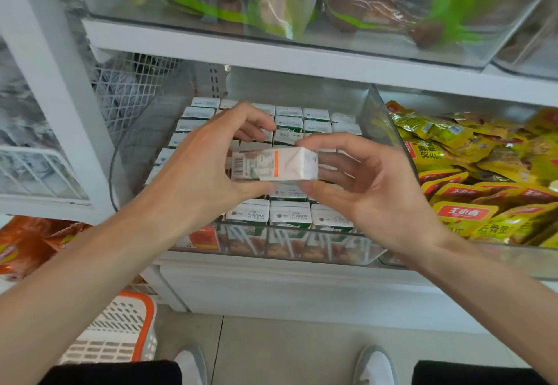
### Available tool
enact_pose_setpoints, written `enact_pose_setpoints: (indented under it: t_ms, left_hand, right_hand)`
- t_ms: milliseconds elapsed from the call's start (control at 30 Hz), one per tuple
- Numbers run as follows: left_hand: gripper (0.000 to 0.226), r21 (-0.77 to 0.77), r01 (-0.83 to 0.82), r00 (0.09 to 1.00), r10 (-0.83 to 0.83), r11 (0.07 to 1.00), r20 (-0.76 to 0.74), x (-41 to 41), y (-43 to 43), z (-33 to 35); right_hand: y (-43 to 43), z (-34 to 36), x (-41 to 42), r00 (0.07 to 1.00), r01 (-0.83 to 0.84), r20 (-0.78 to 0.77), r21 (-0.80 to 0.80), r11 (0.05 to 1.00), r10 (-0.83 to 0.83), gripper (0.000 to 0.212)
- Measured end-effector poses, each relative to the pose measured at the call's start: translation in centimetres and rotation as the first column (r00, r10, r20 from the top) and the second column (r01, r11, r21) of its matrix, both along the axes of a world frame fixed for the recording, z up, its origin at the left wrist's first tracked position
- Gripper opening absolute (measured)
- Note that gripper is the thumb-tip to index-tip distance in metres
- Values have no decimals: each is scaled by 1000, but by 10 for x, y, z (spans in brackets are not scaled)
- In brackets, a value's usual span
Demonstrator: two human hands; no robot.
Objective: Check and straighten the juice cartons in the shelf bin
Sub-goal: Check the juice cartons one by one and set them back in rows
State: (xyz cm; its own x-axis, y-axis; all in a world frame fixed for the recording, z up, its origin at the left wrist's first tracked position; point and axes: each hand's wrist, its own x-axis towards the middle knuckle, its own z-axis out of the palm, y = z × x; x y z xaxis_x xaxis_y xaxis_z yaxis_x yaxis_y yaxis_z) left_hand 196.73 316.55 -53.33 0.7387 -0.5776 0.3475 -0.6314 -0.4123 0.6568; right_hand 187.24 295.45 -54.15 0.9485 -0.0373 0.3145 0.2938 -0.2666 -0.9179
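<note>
Inspection is under way: one juice carton [273, 163] is held on its side above the clear shelf bin [302, 253], barcode panel turned upward, apparently so that its printing can be checked. The left hand [208, 167] grasps the carton's left end, thumb below and fingers curled behind. The right hand [371, 188] pinches the right end between thumb and forefinger. The remaining cartons [290, 214] stand upright in close rows inside the bin. Both hands and the lifted carton hide the middle rows, so a vacant slot or tilted carton there cannot be confirmed. The printed text is too small to read.
</note>
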Motion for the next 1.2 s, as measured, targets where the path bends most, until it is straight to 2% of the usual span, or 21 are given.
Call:
enact_pose_setpoints:
  t_ms: [100,200,267,400,533,600,633,733,800,867,933,1000,1067,1200]
  left_hand:
    - [51,11,0,1000,0,1000,28,-1,1,-1]
    - [53,32,-2,1000,1,1000,22,-2,0,-1]
    - [53,21,-7,1000,7,1000,-4,0,1,0]
    - [56,13,-42,994,43,999,-100,2,5,6]
    - [71,82,-27,997,33,996,-75,2,10,8]
    - [93,174,-10,1000,12,985,-8,0,11,10]
    - [96,212,-20,1000,15,977,26,-1,11,12]
    - [77,199,-80,995,68,977,66,3,16,14]
    - [69,123,-53,993,65,991,-99,8,24,16]
    - [63,7,38,955,-35,999,-295,15,35,17]
    - [57,-33,102,926,-107,994,-362,19,45,16]
    - [53,-25,133,920,-133,991,-367,22,52,16]
    - [49,-30,147,922,-148,989,-357,26,57,15]
    - [47,-63,172,907,-183,983,-378,26,61,15]
  right_hand:
    - [1,-3,-1,989,31,146,-176,984,-5,43]
    - [2,-5,0,979,50,202,-221,974,-4,45]
    - [3,-5,1,987,46,161,-162,986,-20,45]
    - [5,0,4,993,112,-43,53,992,-110,34]
    - [12,5,11,962,230,-183,155,961,-201,23]
    - [18,6,15,939,263,-291,266,927,-183,28]
    - [21,7,17,931,263,-330,315,912,-155,33]
    - [29,11,20,939,185,-341,379,907,-48,49]
    - [30,13,22,959,54,-282,268,962,24,60]
    - [29,13,25,977,-66,-198,77,995,80,68]
    - [30,12,31,991,-71,-116,-79,994,62,66]
    - [33,11,38,999,-22,-37,-191,981,15,58]
    - [36,11,45,1000,2,2,-206,978,-2,54]
    - [47,10,57,1000,3,-14,-35,999,-4,48]
